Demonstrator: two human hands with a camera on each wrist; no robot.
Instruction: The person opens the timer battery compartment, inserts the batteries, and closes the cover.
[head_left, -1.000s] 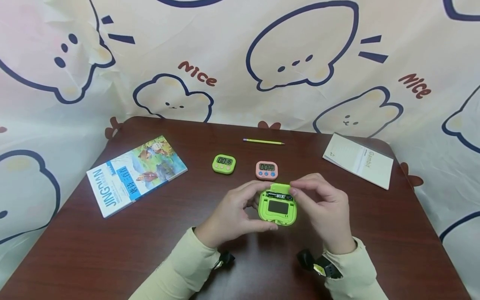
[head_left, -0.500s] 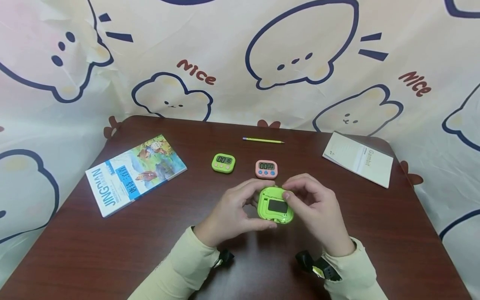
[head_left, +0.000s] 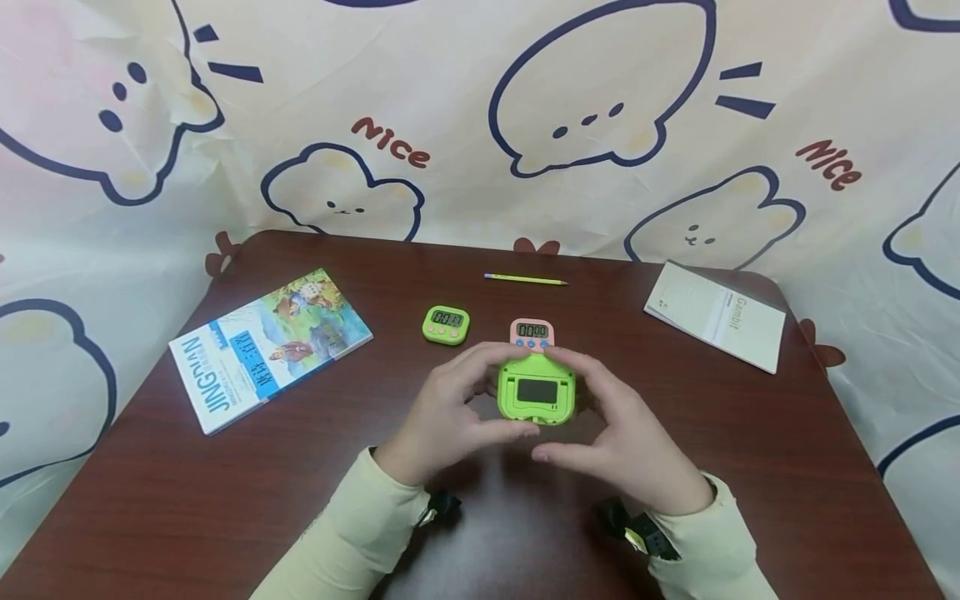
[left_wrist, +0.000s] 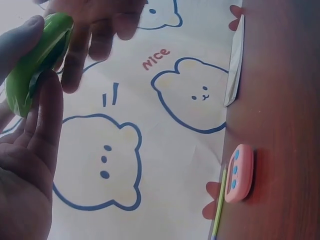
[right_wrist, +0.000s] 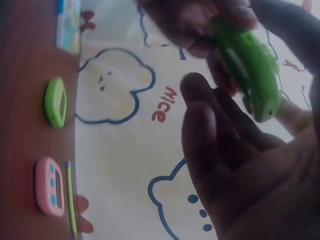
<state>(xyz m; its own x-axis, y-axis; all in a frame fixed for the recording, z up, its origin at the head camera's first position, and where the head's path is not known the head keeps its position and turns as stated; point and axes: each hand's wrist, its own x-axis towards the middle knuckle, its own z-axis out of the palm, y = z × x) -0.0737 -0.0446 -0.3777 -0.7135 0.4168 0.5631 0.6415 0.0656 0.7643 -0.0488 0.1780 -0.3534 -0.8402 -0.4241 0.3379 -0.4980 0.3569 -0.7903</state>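
A green digital timer is held above the table, its back with a dark rectangular patch facing the head camera. My left hand grips it, thumb along the lower edge and fingers at the upper left. My right hand is spread beside it, index fingertip right at the upper right corner and thumb apart below. In the right wrist view, the right fingers are loosely extended, away from the timer's body. No battery shows on the timer's back. Just behind it lies a pink timer, partly overlapped.
A second green timer reading 00:17 lies left of the pink one. Farther back is a yellow-green pencil. A colourful book lies at the left, a pale notebook at the back right. A patterned cloth hangs behind the table.
The battery was visible one second ago and is now covered by the lid. The held timer moved slightly left and away from me. My right thumb has left the timer, and that hand has spread.
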